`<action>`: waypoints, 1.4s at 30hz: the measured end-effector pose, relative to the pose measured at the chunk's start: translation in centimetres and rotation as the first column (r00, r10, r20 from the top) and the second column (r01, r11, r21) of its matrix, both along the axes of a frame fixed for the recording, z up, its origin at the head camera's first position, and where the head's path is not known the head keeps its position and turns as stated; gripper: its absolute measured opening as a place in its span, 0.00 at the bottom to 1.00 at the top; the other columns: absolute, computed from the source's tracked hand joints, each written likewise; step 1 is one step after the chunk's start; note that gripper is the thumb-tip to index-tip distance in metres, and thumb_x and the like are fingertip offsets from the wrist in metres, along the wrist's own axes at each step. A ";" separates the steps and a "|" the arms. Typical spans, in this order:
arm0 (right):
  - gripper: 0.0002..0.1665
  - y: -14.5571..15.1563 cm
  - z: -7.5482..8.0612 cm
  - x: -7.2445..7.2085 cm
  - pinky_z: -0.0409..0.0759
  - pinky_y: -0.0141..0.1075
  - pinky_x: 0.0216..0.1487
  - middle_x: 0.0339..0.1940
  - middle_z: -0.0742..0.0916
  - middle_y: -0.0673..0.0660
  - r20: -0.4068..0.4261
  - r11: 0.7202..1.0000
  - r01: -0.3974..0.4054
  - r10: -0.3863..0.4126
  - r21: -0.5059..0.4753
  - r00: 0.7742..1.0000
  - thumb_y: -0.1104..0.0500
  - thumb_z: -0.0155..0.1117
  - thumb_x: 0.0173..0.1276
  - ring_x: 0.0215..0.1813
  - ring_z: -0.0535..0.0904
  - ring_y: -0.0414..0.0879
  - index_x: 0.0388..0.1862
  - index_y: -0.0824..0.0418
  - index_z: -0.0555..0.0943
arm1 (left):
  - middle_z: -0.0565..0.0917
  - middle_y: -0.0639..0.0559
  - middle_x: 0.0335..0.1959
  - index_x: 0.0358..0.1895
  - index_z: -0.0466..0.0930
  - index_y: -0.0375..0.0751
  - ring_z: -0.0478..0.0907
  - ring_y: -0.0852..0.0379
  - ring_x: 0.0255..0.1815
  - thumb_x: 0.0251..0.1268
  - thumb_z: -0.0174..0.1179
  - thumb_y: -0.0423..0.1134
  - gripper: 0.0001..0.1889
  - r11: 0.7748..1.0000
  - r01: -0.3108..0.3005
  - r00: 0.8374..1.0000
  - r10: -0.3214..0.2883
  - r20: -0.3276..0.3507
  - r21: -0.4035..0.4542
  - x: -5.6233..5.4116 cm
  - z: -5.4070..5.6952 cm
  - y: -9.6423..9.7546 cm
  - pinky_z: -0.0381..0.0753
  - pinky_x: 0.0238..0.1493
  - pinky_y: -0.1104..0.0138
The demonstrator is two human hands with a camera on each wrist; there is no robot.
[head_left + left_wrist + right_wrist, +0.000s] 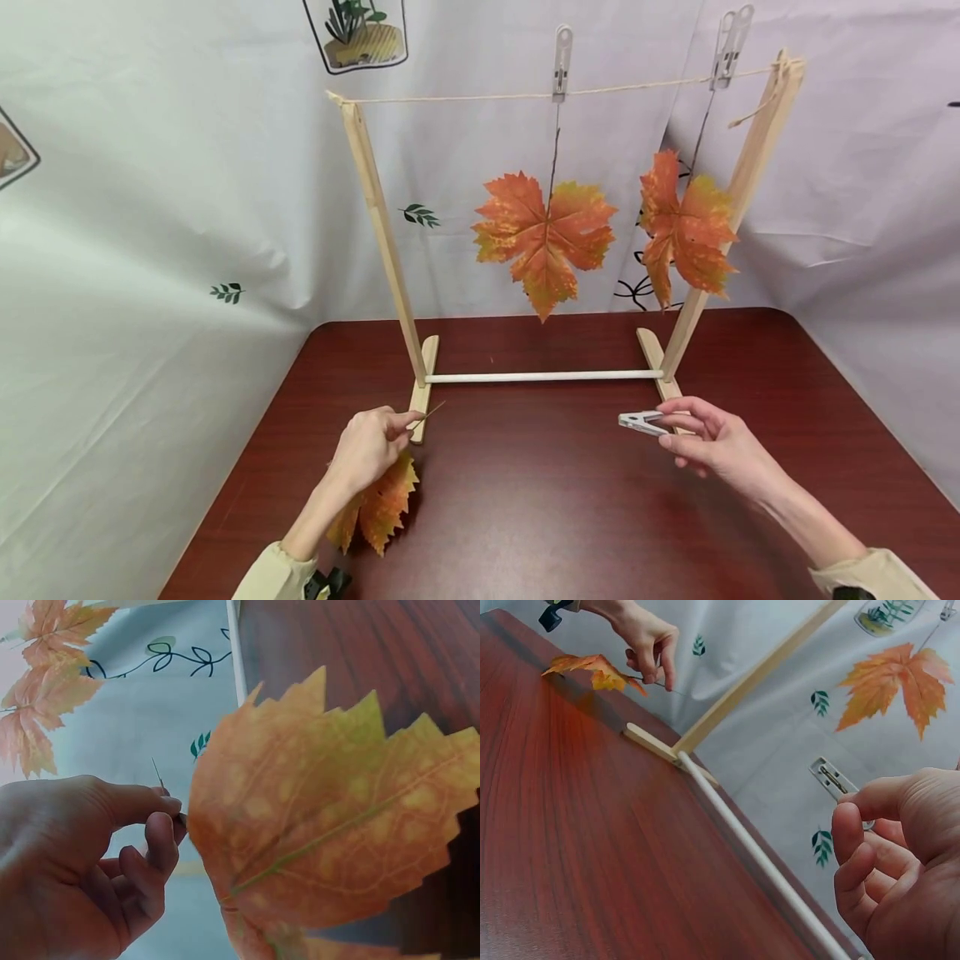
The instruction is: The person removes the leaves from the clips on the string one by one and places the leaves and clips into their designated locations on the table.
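My left hand pinches the thin stem of an orange-yellow artificial leaf between thumb and forefinger. The leaf hangs below the hand, over the left side of the table; in the left wrist view its blade spreads large beside the fingers, and the stem tip pokes up past the thumb. On the right, my right hand pinches a clear clothespin by its handle end, its nose pointing left. Fingers hide part of that clothespin in the right wrist view.
A wooden frame with a white crossbar stands at the back of the dark red table. Along its string, clear clothespins hold two orange leaves. White patterned cloth surrounds the table.
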State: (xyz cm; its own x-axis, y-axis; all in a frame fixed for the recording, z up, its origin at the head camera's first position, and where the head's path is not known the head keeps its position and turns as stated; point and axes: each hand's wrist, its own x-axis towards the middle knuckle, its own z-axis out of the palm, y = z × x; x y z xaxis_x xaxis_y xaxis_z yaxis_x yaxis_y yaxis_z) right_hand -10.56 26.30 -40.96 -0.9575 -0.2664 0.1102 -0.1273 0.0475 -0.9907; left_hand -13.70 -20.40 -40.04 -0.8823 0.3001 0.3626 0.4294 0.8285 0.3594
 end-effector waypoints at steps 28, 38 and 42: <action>0.20 0.6 -5.3 0.7 0.71 0.30 0.18 0.41 0.88 0.50 0.089 0.997 0.039 -0.045 0.061 0.995 0.71 0.65 0.68 0.25 0.79 0.42 0.56 0.73 0.72 | 0.74 0.64 0.22 0.41 0.92 0.47 0.65 0.63 0.19 0.48 0.68 0.22 0.19 1.000 0.000 0.999 -0.001 0.042 0.022 -0.4 -2.6 0.2 0.65 0.18 0.68; 0.20 1.0 -6.3 0.8 0.71 0.31 0.17 0.42 0.88 0.50 0.063 0.996 0.031 -0.036 0.080 0.997 0.71 0.65 0.67 0.25 0.80 0.43 0.55 0.75 0.71 | 0.78 0.61 0.24 0.39 0.92 0.47 0.69 0.62 0.20 0.48 0.67 0.21 0.18 1.000 0.012 0.999 -0.013 0.039 0.020 -0.3 -3.4 0.2 0.67 0.18 0.69; 0.22 1.1 -6.5 0.8 0.71 0.31 0.16 0.43 0.88 0.52 0.057 0.993 0.046 -0.053 0.111 0.997 0.70 0.66 0.67 0.24 0.80 0.44 0.56 0.76 0.71 | 0.80 0.58 0.25 0.39 0.92 0.46 0.69 0.62 0.21 0.48 0.66 0.22 0.17 1.000 0.010 0.998 -0.012 0.057 0.020 -0.3 -3.6 0.3 0.67 0.18 0.69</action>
